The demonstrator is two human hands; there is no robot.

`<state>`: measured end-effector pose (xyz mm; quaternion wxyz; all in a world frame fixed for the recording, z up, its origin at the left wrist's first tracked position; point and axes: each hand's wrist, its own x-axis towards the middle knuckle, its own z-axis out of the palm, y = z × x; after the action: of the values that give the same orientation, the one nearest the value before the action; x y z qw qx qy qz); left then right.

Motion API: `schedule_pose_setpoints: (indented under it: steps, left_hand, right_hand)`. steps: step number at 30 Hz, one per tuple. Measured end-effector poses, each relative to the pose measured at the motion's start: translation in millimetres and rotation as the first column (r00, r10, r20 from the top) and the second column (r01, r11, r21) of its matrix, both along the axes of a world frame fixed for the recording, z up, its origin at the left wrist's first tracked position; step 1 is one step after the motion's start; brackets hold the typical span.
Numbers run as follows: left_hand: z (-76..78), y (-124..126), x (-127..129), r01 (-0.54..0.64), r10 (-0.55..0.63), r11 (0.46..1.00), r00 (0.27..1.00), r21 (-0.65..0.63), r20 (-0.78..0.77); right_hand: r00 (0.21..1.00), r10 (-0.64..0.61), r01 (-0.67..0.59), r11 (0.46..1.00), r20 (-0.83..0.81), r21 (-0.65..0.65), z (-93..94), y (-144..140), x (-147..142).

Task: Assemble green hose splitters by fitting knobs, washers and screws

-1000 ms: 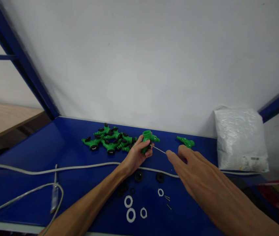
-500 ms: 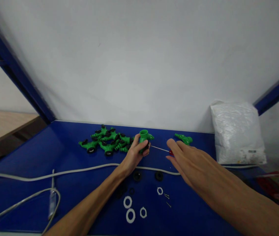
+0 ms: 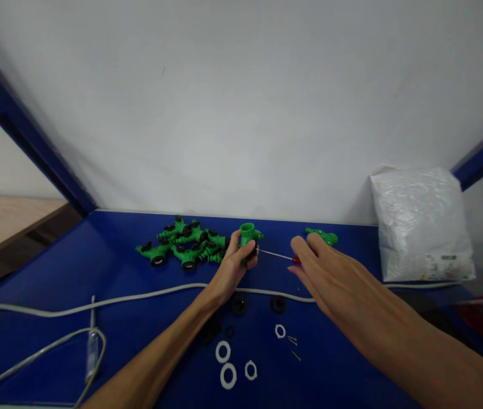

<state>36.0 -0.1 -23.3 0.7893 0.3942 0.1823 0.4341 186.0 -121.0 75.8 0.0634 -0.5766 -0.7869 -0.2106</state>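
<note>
My left hand [image 3: 233, 262] is closed around a green plastic hose connector [image 3: 247, 232], its round open end facing up. In my right hand [image 3: 322, 270] is a screwdriver [image 3: 276, 255] with a red handle, mostly hidden by the fingers. The thin metal shaft points left, and its tip meets the side of the connector by my left fingertips. Just left of that hand lies a pile of green hose connectors [image 3: 188, 255] with black parts. Another green connector [image 3: 324, 237] rests behind my right hand.
White rings [image 3: 228, 376], black rings [image 3: 277, 304] and several small screws [image 3: 295, 355] lie on the blue table [image 3: 139, 358] in front. A white cable [image 3: 147, 293] crosses it. Another screwdriver [image 3: 92, 346] lies at left; a white plastic bag [image 3: 424, 227] stands at right.
Both hands keep their grip, with the screwdriver tip still at the connector. The view has shifted slightly, so the bag and the small parts appear a little farther right.
</note>
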Motion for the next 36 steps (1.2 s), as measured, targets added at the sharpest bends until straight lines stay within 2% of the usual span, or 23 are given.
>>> schedule_pose_setpoints:
  steps: [5,8,15,19,22,24,28,33,36]
  left_hand:
    - [-4.1,1,0,-0.004,0.004,1.0,1.0,0.025,0.003]
    - [-4.0,0,0,-0.011,0.011,0.999,1.0,0.037,-0.015]
    - [1.5,-2,1,-0.023,0.024,0.999,0.999,0.028,-0.025]
    - [0.2,-1,0,-0.023,0.024,0.999,0.999,0.029,-0.024]
    - [-0.7,0,0,-0.026,0.028,0.999,0.999,0.047,-0.028]
    - [-1.0,1,-1,-0.03,0.032,0.998,0.999,0.057,-0.036]
    - [-2.1,1,0,-0.025,0.027,0.999,0.998,0.048,-0.053]
    - [-3.6,1,0,-0.034,0.038,0.997,0.998,0.074,-0.042]
    - [-4.8,2,-1,-0.03,0.034,0.996,0.999,0.083,-0.041]
  right_hand:
    - [0.996,-0.051,0.048,0.998,0.072,0.047,0.6,3,-3]
    - [0.991,-0.036,0.033,0.999,0.127,0.023,-1.4,1,-1]
    - [0.997,-0.073,0.073,0.997,0.015,-0.012,-8.6,3,-7]
    - [0.988,-0.113,0.112,0.994,0.102,0.017,-1.2,4,-9]
    - [0.984,-0.088,0.086,0.996,0.156,0.02,0.8,3,-6]
    - [0.99,-0.061,0.058,0.998,0.131,0.023,-1.3,2,-5]
    - [0.995,-0.082,0.081,0.996,0.049,0.024,-4.7,3,-8]
    - [0.988,-0.128,0.125,0.991,0.083,0.041,-0.8,8,-6]
    - [0.987,-0.146,0.146,0.989,0.061,0.0,-5.0,10,3]
